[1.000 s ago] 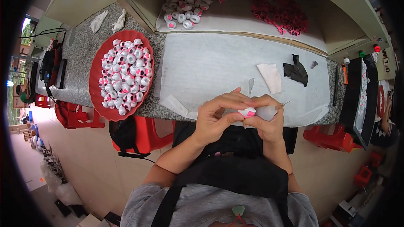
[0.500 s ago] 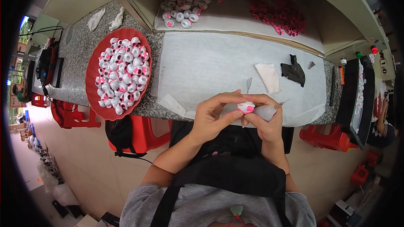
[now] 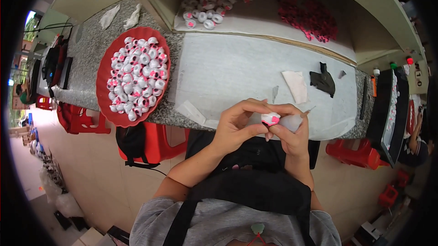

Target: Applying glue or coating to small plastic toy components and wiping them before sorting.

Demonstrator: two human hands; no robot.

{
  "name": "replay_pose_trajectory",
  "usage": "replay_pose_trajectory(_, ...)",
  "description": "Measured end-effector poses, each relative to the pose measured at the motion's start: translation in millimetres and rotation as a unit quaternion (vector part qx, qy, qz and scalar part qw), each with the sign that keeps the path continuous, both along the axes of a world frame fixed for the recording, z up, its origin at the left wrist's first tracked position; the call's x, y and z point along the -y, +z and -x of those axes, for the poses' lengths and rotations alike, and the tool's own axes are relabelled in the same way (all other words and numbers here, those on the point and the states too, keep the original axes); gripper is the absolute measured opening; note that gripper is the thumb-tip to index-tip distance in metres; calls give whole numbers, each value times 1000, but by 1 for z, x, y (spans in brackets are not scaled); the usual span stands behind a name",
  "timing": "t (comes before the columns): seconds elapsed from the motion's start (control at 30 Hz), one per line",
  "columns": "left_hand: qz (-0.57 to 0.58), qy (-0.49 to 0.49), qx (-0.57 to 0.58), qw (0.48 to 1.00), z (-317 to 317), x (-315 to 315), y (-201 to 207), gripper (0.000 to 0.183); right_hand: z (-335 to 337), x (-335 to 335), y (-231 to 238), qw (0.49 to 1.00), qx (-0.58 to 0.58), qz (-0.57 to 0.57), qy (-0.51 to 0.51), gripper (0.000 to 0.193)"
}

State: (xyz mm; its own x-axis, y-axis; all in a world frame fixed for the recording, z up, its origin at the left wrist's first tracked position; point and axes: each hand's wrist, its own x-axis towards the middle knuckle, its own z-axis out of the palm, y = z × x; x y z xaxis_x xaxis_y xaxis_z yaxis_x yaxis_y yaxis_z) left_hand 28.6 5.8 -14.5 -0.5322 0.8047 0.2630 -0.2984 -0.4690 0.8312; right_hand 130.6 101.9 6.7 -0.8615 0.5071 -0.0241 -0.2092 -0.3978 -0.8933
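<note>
In the head view, the left hand (image 3: 237,125) pinches a small white-and-pink piece (image 3: 270,119) just above the tabletop (image 3: 237,70) edge, steadying it for the right hand (image 3: 292,139), closed around a translucent applicator (image 3: 292,121) touching it.

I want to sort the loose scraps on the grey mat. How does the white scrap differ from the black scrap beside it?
The white scrap is pale and lies flat, a roughly four-sided piece; the black scrap is dark, crumpled and irregular in outline. The white scrap lies nearer the person's hands, the black scrap farther toward the black tray. Both rest loose on the grey mat, close together and untouched by either hand.
</note>
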Motion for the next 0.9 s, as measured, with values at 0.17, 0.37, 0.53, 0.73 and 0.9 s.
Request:
replay_pose_trajectory(0.17, -14, -32, -32, 999, -6, -3, -2, 20, -9, 3, -1, 999, 15, 2, -35, 28)
replay_pose_trajectory(0.37, -10, -8, -52, 999, -6, -3, -3, 19, -3, 5, -1, 997, -40, 45, -46, 23)
replay_pose_trajectory(0.53, 1, -27, 72, 997, 5, 5, -16, 17, 14, 8, 1, 999, 34, -16, -27, 26)
replay_pose_trajectory(0.73, 13, 51, -35, 998, 16, 10, 0, 20, 12, 3, 9, 998, 54, -23, 16, 34)
replay_pose_trajectory(0.9, 146, 416, -298, 847, 76, 62, 42, 26, -1, -13, -2, 998, 47, -50, 7, 43)
